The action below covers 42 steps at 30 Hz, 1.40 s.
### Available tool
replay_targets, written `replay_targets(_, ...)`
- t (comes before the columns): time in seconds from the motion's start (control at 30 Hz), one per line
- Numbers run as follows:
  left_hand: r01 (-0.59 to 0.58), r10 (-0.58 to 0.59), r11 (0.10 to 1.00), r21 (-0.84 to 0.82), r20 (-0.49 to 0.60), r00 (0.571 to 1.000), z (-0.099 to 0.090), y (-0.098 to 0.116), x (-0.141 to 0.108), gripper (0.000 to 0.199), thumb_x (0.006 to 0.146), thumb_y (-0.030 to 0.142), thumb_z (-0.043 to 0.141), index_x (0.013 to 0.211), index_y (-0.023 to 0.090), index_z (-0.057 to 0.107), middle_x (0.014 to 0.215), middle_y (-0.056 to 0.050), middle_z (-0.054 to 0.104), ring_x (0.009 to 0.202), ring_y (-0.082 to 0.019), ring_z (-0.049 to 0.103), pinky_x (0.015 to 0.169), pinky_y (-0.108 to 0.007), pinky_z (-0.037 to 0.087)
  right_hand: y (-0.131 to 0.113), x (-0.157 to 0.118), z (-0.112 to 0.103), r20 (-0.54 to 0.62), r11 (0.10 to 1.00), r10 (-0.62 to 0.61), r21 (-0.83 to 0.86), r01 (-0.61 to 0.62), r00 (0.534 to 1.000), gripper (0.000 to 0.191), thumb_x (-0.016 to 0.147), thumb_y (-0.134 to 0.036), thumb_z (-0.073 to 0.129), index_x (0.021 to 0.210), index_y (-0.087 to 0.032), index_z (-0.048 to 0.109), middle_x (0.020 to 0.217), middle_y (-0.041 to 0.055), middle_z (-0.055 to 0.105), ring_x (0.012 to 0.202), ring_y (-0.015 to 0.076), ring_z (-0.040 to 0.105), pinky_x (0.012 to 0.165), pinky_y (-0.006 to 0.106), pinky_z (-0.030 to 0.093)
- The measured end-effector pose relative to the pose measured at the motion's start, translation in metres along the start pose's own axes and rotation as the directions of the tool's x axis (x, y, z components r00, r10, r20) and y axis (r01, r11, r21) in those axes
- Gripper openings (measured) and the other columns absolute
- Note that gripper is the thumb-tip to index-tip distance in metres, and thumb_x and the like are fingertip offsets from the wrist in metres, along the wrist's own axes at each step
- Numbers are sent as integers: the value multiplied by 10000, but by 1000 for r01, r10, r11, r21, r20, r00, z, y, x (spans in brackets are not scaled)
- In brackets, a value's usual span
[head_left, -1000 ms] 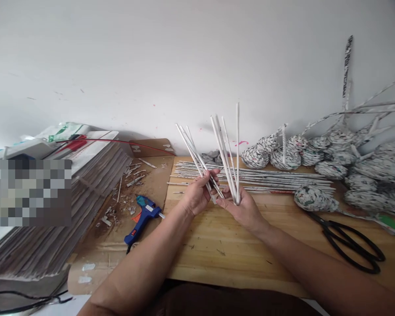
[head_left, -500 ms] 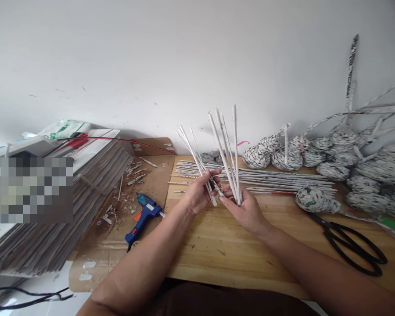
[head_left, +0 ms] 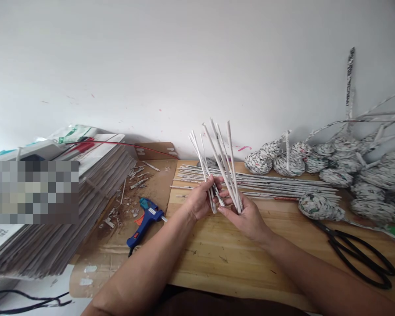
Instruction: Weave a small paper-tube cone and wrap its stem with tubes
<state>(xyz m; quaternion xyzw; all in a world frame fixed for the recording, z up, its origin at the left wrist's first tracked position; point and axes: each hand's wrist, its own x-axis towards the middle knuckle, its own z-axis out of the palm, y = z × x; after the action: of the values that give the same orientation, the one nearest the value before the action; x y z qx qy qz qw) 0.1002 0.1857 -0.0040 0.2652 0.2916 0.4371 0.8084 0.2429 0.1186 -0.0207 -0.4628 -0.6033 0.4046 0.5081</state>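
My left hand [head_left: 202, 197] is closed round a few thin white paper sticks [head_left: 200, 153] that slant up to the left. Several thicker paper sticks [head_left: 221, 162] stand fanned out in my right hand [head_left: 246, 217], their lower ends at its palm. The fingertips of both hands meet around a short printed stick between them. Behind the hands, long rolled paper sticks [head_left: 283, 186] lie in a row across the wooden table [head_left: 217, 263].
A blue glue gun [head_left: 146, 221] lies on cardboard [head_left: 102, 259] with paper scraps. Stacked paper [head_left: 85, 206] rises at the left. Woven paper pieces [head_left: 258, 162] line the right back, and black scissors [head_left: 362, 254] lie at the right.
The two groups of sticks have come closer together at their tops, and the left group is more upright. The whole view has shifted slightly, with things lower in the picture. Both hands keep their hold.
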Motion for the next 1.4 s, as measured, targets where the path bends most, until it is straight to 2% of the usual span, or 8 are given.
replay_targets(0.23, -34, 37, 997, 65, -40, 999, 0, -2, 0, 366, 782, 476, 730, 839, 115, 714, 669, -9, 548, 446, -45, 428, 387, -171, 335, -5, 1, 0, 6, 999, 36, 28, -36, 999, 303, 801, -279, 713, 1082, -231, 612, 918, 36, 741, 820, 201, 710, 802, 367, 578)
replay_targets(0.43, -98, 109, 982, 162, -58, 992, -3, -2, 1, 370, 651, 419, 852, 858, 131, 747, 581, 42, 449, 451, -23, 351, 386, -150, 248, -4, -1, -2, -17, 999, 48, -19, -48, 999, 263, 804, -354, 716, 1008, -226, 611, 856, 29, 711, 758, 190, 668, 722, 335, 557)
replay_targets(0.53, -71, 80, 970, 232, -31, 996, 0, -1, -4, 340, 632, 376, 865, 837, 125, 760, 606, 13, 525, 470, -29, 385, 384, -157, 216, -2, 2, -5, -64, 998, 40, -40, -42, 997, 222, 846, -405, 668, 942, -217, 603, 790, 24, 679, 714, 178, 636, 677, 317, 541)
replay_targets(0.67, -24, 21, 945, 327, 12, 1000, 4, 0, -10, 355, 660, 353, 844, 919, 120, 773, 808, -88, 700, 533, -58, 489, 392, -178, 203, 1, 10, -7, -107, 996, 41, 77, -33, 993, 257, 808, -417, 703, 946, -224, 603, 977, 54, 716, 820, 195, 678, 790, 359, 570)
replay_targets(0.83, -52, 42, 924, 379, 33, 999, 4, 0, -11, 372, 648, 359, 853, 920, 118, 775, 783, -80, 708, 518, -48, 468, 410, -187, 199, -3, 12, -5, -82, 990, 91, 119, -81, 992, 309, 756, -357, 732, 1002, -216, 612, 981, 59, 736, 865, 209, 710, 824, 370, 580)
replay_targets(1.13, -89, 99, 932, 350, -11, 995, 5, 3, -11, 493, 597, 326, 888, 1033, 143, 745, 880, -111, 736, 580, -65, 547, 434, -175, 214, 1, 11, -10, -118, 998, 60, -9, -62, 991, 267, 783, -259, 644, 1046, -229, 616, 830, 8, 714, 745, 176, 672, 716, 320, 544)
replay_targets(1.27, -80, 96, 939, 336, -33, 995, 7, 3, -12, 490, 569, 311, 899, 1004, 142, 750, 813, -67, 697, 577, -63, 539, 427, -177, 199, 2, 11, -9, -105, 999, 35, -23, -37, 994, 127, 781, -281, 636, 888, -213, 644, 827, 19, 714, 752, 181, 653, 723, 326, 531)
replay_targets(1.4, -78, 91, 941, 328, -24, 996, 7, 2, -11, 483, 574, 353, 896, 971, 122, 746, 739, -37, 637, 534, -48, 471, 416, -178, 204, 0, 10, -7, -106, 998, 38, -36, -42, 994, 124, 776, -303, 639, 867, -219, 645, 787, 13, 697, 713, 176, 633, 696, 323, 525)
